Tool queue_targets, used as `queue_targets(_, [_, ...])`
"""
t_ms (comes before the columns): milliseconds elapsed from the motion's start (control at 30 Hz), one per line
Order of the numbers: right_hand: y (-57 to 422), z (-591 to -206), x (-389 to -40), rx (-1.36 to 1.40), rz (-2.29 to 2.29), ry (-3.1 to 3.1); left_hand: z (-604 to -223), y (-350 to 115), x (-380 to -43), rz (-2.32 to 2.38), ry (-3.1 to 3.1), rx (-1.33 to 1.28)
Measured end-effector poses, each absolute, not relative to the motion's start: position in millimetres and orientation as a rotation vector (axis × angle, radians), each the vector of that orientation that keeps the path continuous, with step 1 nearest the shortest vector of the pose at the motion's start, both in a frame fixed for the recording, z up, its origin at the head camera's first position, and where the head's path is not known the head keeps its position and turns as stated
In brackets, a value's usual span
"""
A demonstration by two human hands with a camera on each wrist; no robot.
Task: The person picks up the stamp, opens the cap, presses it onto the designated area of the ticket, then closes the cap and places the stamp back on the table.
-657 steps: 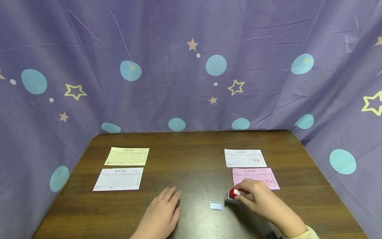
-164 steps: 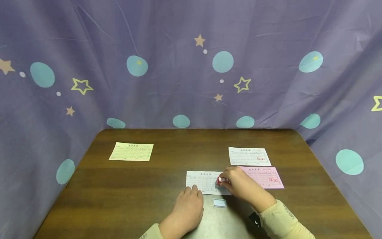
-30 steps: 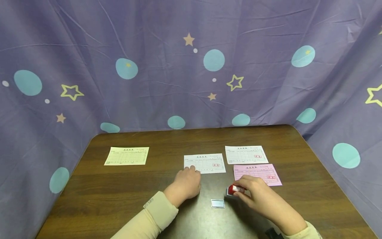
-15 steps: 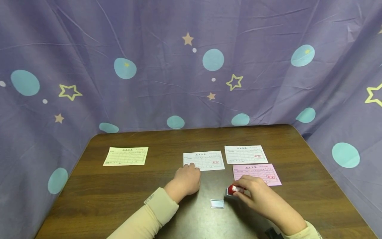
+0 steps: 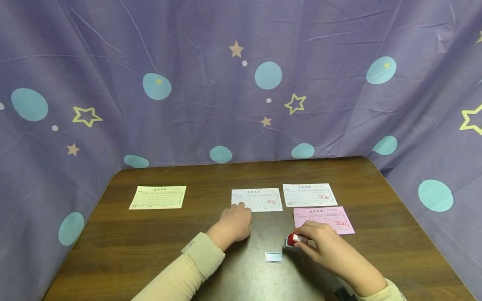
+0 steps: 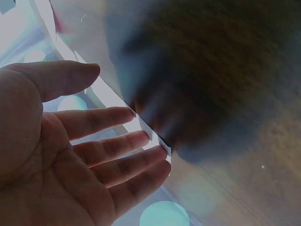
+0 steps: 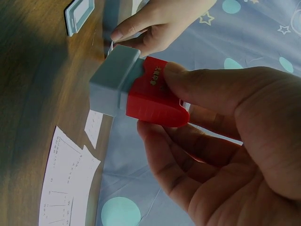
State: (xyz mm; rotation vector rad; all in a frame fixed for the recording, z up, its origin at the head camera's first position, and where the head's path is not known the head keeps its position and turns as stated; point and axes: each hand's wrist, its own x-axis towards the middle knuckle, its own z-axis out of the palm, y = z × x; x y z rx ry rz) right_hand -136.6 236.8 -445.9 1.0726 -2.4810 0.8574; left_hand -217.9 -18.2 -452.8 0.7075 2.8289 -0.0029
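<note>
My left hand rests its fingertips on the lower left corner of a white printed slip, which bears a red stamp mark. In the left wrist view its fingers reach out nearly straight onto the paper's edge, thumb apart. My right hand pinches a red and grey self-inking stamp between thumb and fingers, in front of a pink slip with a red mark. A small pale rectangular stamp cap lies on the table left of the stamp.
A second white slip with a red mark lies behind the pink one. At the far left is a yellow slip showing no red mark. The brown wooden table ends at a purple patterned curtain.
Earlier this white slip lay unmarked below the yellow one; it was brought to the middle and stamped. Over the last second my left hand slid it away from me. My right hand stayed still.
</note>
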Motion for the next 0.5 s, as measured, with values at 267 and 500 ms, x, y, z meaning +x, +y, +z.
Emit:
queue_targets(267, [236.6, -446.0, -136.9, 1.071, 0.853, -2.472, -454.9, -18.9, -221.7, 0.013, 2.832, 0.697])
queue_targets(500, [236.0, -445.5, -136.1, 1.065, 0.852, -2.475, -456.6, -19.6, -223.4, 0.023, 2.850, 0.683])
